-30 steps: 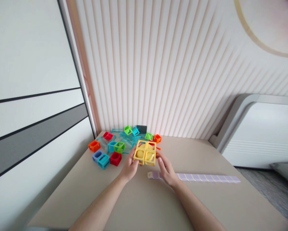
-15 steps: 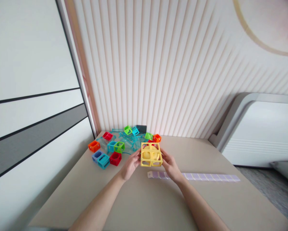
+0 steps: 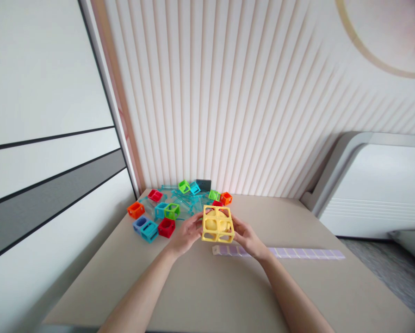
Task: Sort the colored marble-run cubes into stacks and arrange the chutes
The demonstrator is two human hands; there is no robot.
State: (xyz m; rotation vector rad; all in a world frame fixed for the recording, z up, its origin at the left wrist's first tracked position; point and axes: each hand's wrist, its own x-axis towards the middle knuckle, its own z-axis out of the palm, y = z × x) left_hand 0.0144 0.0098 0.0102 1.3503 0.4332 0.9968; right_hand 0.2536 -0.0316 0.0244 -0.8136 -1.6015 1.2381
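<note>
Between my hands is a yellow open-framed plastic block (image 3: 217, 218), made of square cells with round openings and held above the table. My left hand (image 3: 188, 233) grips its left side, and my right hand (image 3: 247, 236) grips its right side, thumbs and fingers at the edges. Some fingertips are hidden behind the block. A long lilac strip marked off in squares (image 3: 307, 253) lies on the table, partly under my right hand and forearm. Left of my hands stand a red block (image 3: 166, 227) and a light-blue block (image 3: 149, 231).
Clear teal track pieces (image 3: 189, 202) lie piled at the back of the table (image 3: 207, 296) by the ribbed wall. Around them are an orange block (image 3: 135, 210), a green block (image 3: 171, 211) and several others. A small dark object (image 3: 203, 185) leans against the wall.
The yellow block has tipped slightly, showing a little more of its lower face. Both hands keep their hold on it and have barely shifted.
</note>
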